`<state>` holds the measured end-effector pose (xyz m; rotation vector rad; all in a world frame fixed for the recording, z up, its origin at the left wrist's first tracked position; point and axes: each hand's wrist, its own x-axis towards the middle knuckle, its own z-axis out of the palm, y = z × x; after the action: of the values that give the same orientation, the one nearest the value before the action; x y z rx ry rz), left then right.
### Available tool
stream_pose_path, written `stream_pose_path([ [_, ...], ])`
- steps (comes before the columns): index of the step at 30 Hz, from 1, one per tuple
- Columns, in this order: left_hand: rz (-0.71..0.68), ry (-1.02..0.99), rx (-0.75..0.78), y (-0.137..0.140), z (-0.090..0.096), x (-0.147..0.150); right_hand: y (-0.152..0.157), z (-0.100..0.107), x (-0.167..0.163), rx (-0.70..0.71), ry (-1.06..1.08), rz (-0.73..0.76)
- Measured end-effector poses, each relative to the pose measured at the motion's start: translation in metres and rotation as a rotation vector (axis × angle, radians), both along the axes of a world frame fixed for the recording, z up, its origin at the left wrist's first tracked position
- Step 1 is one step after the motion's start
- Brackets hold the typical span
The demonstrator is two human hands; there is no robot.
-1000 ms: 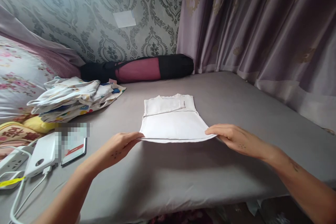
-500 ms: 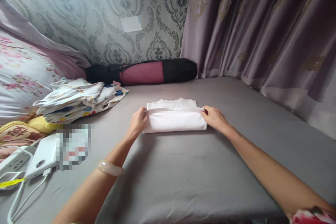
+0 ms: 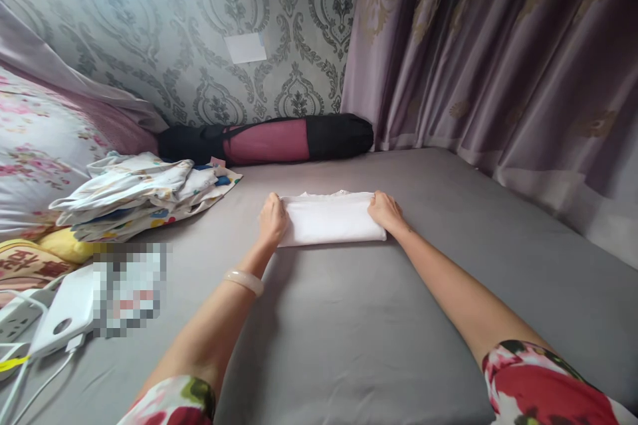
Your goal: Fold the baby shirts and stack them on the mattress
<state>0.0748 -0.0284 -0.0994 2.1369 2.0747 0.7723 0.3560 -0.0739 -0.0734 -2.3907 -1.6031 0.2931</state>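
White shirt (image 3: 331,219): folded into a wide strip, spanning the space between my hands over the grey sheet (image 3: 359,332); a sliver of collar shows past its far edge.
Left hand (image 3: 274,219): closed, pinching the shirt's far left corner, the cloth running rightward from it.
Right hand (image 3: 387,212): closed on the far right corner, the cloth to its left.
Clothes pile (image 3: 144,189): well apart, leftward.

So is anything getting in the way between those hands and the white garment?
Nothing visible does: the left hand and right hand hold the white garment directly, one at each side. The clothes pile lies apart, off to the left.
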Motion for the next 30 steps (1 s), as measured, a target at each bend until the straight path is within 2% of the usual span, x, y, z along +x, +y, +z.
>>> stream_pose_path([
  [9, 0.009, -0.009, -0.012, 0.015, -0.009, 0.001, 0.006, -0.009, -0.009, 0.066, -0.028, 0.004],
  [18, 0.088, 0.092, -0.138, 0.021, -0.012, 0.006, 0.013, -0.021, -0.008, 0.044, -0.093, -0.053],
  [30, 0.186, 0.131, -0.176, 0.032, -0.019, 0.004, 0.015, -0.017, -0.009, 0.017, -0.072, -0.090],
])
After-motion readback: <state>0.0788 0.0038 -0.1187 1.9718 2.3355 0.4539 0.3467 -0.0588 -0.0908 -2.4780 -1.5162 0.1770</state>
